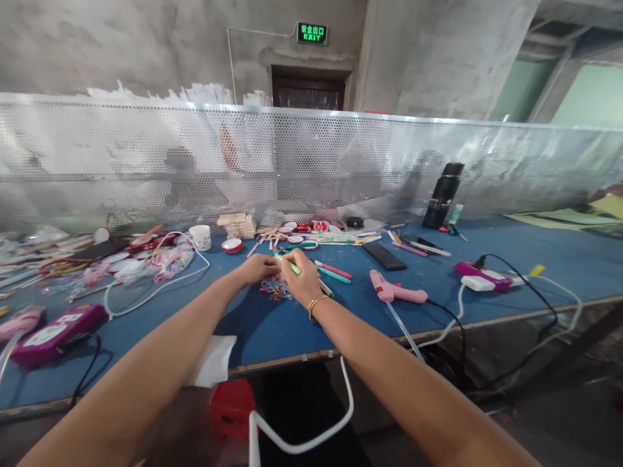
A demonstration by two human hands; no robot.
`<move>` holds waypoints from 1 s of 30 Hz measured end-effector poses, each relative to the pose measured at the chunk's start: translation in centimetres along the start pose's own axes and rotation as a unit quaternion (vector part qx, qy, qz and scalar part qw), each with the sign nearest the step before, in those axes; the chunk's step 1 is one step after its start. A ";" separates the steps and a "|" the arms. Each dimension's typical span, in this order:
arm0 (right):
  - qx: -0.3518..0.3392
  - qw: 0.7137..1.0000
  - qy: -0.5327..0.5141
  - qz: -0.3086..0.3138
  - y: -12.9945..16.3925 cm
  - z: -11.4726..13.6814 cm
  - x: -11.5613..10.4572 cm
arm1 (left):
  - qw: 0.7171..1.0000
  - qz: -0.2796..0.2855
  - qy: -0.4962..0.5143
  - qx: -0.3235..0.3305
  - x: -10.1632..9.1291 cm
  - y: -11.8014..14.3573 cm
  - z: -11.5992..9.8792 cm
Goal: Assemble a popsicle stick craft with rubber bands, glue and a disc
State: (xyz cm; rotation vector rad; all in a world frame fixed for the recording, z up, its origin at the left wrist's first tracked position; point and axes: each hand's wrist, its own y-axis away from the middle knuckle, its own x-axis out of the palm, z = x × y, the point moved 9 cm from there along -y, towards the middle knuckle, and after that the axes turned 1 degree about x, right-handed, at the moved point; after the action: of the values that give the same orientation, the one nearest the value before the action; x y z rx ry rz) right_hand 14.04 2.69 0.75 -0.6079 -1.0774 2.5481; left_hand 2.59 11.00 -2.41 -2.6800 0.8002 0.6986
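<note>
A: What step does this look like?

B: Close marker work, I'd judge. The right hand [302,277] has its fingers closed around a light green marker [294,266], and the left hand [261,267] is right alongside.

A: Is the left one holding anything?

B: Its fingers are drawn in narrow by the marker's far end. Whether something is pinched between them, I can't tell; it's too small.

A: And what does the next move call for?

B: Steadiness, I'd say: the left fingers kept quiet while the right guides the marker in small strokes or turns.

A: Where exactly is the marker?

B: In the right grip, slanting far and left towards the left fingertips, above the desk [481,240]. A tangle of colourful bands [276,290] lies just below, on the near side of the hands.

A: Anything close on the right?

B: A red pen [335,268] and a teal pen [335,276] lie just beside the right hand; a pink glue gun [399,293] rests farther right.
</note>
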 end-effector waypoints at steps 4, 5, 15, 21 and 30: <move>0.012 0.999 0.019 -0.027 0.0 -0.3 -0.5 | 1.000 -0.006 -0.018 -0.007 -0.2 0.1 -0.1; 0.012 0.999 0.018 -0.033 0.0 -0.3 -0.6 | 1.000 -0.006 -0.018 -0.008 -0.2 0.1 -0.1; -0.004 1.000 0.004 -0.005 0.1 0.1 0.1 | 1.000 -0.009 0.001 -0.009 -0.1 0.1 0.0; 0.004 0.999 0.027 -0.030 0.1 0.0 -0.6 | 1.000 -0.013 -0.012 -0.017 -0.3 0.1 0.1; -0.006 0.999 0.034 -0.013 0.1 0.2 -0.2 | 1.000 -0.017 -0.011 -0.023 -0.2 0.3 -0.1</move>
State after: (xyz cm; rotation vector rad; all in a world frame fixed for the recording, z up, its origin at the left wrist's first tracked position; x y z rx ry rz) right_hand 14.08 2.37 0.86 -0.6739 -1.0709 2.4811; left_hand 2.33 10.85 -2.20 -2.7142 0.7406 0.7464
